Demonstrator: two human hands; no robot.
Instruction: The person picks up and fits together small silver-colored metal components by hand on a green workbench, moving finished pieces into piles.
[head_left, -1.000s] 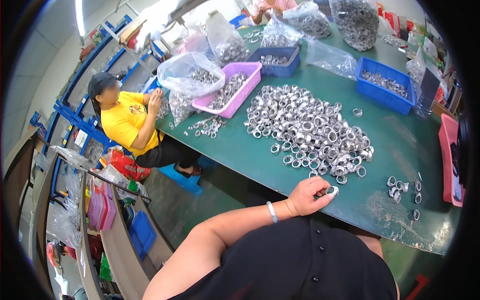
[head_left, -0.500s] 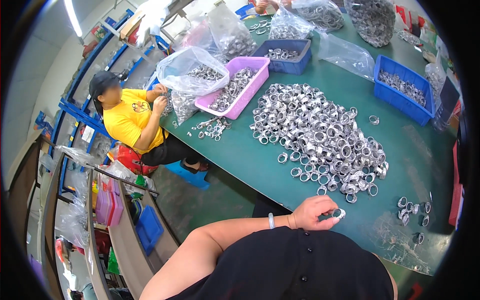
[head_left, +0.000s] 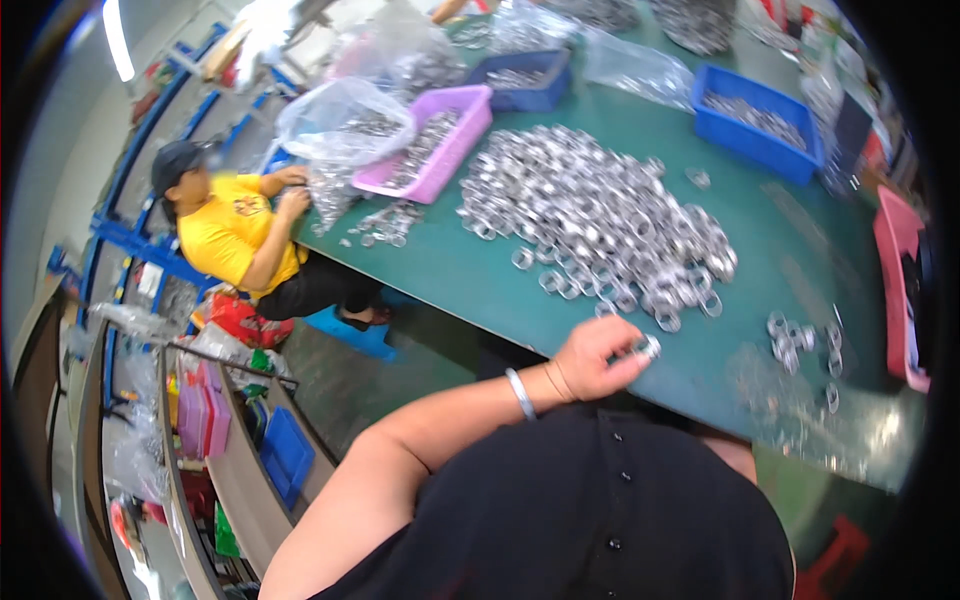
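Observation:
My left hand [head_left: 598, 360] is at the near edge of the green table [head_left: 480, 290], fingers closed on a silvery metal ring [head_left: 651, 346]. The ring pokes out past the fingertips on the right. Just beyond the hand a large heap of similar metal rings [head_left: 610, 215] covers the middle of the table. Off to the right lies a small group of loose rings [head_left: 790, 342], with several more beside it. A bit of my right arm shows by the black shirt, but the right hand is out of sight. The picture is somewhat blurred.
Beyond the heap stand a pink basket [head_left: 470, 105], a dark blue bin [head_left: 545, 92] and a blue bin [head_left: 745, 140], all holding metal parts. A pink tray [head_left: 885, 245] is at the right edge. Someone in a yellow shirt [head_left: 225, 225] works at the left side.
The whole view has shifted, so the table and its contents appear further up and left. My left hand still grips the ring at the table's edge.

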